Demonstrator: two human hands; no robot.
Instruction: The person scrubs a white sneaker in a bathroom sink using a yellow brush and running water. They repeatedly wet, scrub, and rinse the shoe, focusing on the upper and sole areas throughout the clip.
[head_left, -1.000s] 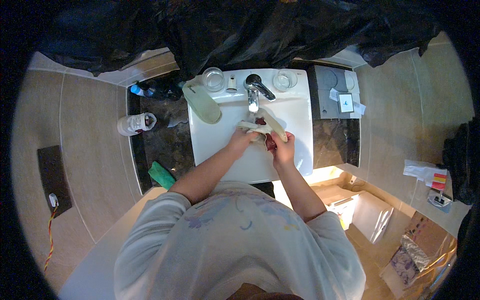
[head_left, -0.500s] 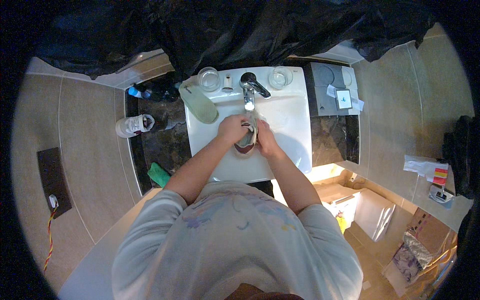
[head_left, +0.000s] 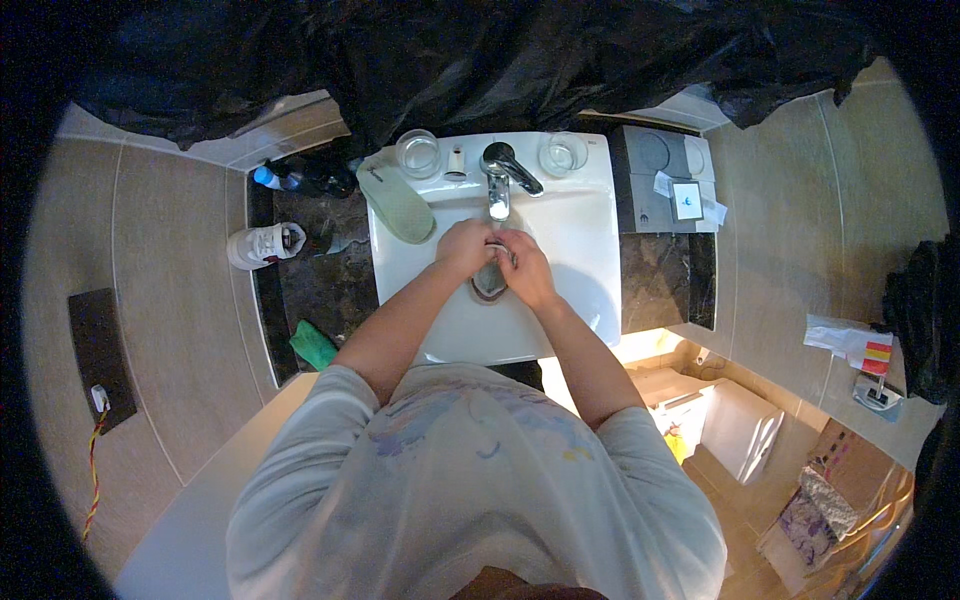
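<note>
Over the white sink (head_left: 580,230), just in front of the chrome tap (head_left: 498,180), my two hands hold a shoe (head_left: 488,288). Its opening faces up, showing a greyish inside with a dark red-brown band at the near end. My left hand (head_left: 466,248) grips the far left side of the rim with fingers curled in. On the far right, my right hand (head_left: 527,270) has its fingers bent over the rim, close to the left fingertips. Both hands cover much of the shoe's far end. Whether water runs from the tap is hard to make out.
A pale green insole (head_left: 398,205) leans on the sink's left edge. Glass cups (head_left: 418,154) stand behind, either side of the tap. A white sneaker (head_left: 264,246), a green cloth (head_left: 313,345) and a dark bottle (head_left: 310,180) lie left; a grey box (head_left: 650,180) is right.
My right hand has moved from the shoe's right side up over its far rim, nearer the left hand. The red-brown lining at the near end shows less now.
</note>
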